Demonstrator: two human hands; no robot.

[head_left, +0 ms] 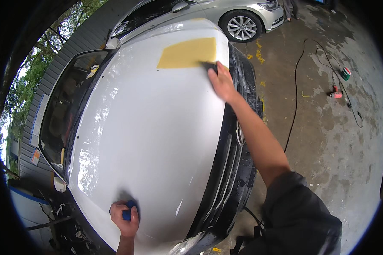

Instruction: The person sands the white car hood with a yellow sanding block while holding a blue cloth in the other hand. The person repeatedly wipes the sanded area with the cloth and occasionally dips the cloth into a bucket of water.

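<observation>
A white car hood spreads out below me. Near its far front corner is a flat yellow patch with crisp edges; whether it is a sheet or a coating I cannot tell. My right hand rests by the patch's near right corner, fingers stretched out along the hood's front edge. The dark spot at its thumb and fingertips may be shadow. At the near left part of the hood, my left hand is closed around a blue rounded block, its underside hidden. A soft shadow falls beyond that hand.
The windshield lies left, the black grille right. Past the hood stands a silver car. On the stained floor, a black cable runs near a red power tool and a green can.
</observation>
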